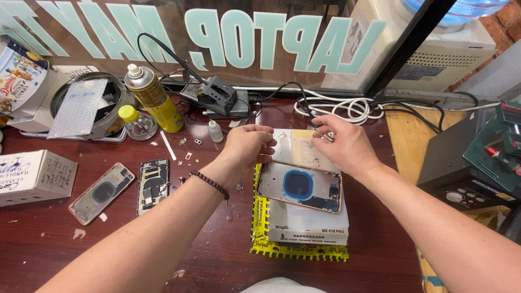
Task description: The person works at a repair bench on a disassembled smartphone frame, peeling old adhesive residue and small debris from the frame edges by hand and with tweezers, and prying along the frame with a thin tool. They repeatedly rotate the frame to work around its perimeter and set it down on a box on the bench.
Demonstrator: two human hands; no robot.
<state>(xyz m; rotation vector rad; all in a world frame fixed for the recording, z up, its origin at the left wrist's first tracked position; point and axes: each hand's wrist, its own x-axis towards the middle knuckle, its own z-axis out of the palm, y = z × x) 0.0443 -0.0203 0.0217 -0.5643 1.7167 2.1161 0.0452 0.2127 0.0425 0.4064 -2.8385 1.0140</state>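
A yellow spray can (153,97) with a white nozzle stands in the upper left of the frame, a small clear bottle with a yellow cap (137,122) just beside it. Further left, a sheet of bubble wrap (79,107) lies over a round tin (118,96). At the left edge sits a white cardboard box (33,176). In the lower left, two opened phone bodies (101,192) (153,185) lie side by side on the dark red table (43,244). A coiled white cable (342,109) rests at upper centre, near a black soldering stand (217,96).

Head cam, looks down, close over desk (65,255).
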